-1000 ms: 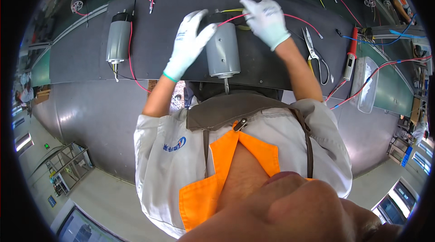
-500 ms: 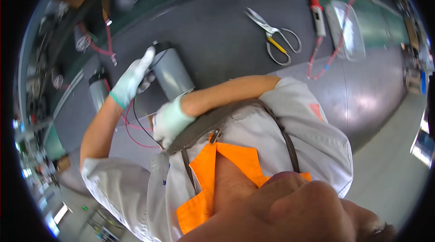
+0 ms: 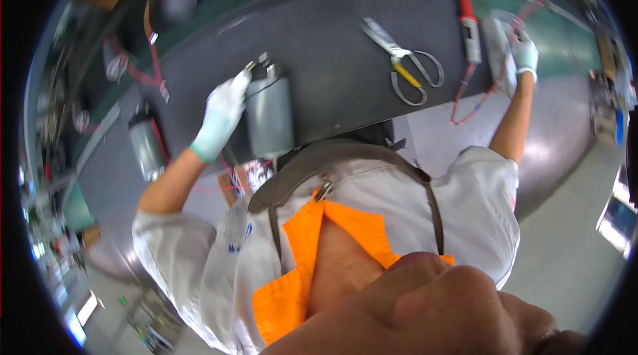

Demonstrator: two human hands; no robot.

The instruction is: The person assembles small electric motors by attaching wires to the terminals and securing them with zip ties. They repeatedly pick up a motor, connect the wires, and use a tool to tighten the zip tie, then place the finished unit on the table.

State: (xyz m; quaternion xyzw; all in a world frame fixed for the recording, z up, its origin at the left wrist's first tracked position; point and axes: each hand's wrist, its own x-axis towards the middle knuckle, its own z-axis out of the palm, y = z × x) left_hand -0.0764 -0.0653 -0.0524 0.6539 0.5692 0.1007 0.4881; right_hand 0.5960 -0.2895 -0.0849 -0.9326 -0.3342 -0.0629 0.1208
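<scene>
My left hand [image 3: 224, 112], in a white glove with a green cuff, is closed beside a grey metal cylinder [image 3: 271, 119] that looks like a motor. Its fingertips pinch a thin wire end [image 3: 251, 66] near the cylinder's black top. That cylinder stands near the bench's front edge, with a dark wire across its upper part. Far to the right, my gloved right hand [image 3: 525, 54] reaches over a clear plastic tray [image 3: 500, 56]. Its fingers are bent together at the tray; whatever they hold is too small and blurred to name.
Scissors [image 3: 402, 62] with a yellow-marked handle lie mid-bench. A red-and-white handheld tool [image 3: 468, 19] with a pink cable lies left of the tray. Another grey cylinder [image 3: 146, 141] stands at the left. Pink wires [image 3: 158, 66] lie farther back on the dark mat [image 3: 319, 42].
My right hand has left the base of the cylinder and swung far right to the tray. My left hand has moved right, and the cylinder now stands more upright.
</scene>
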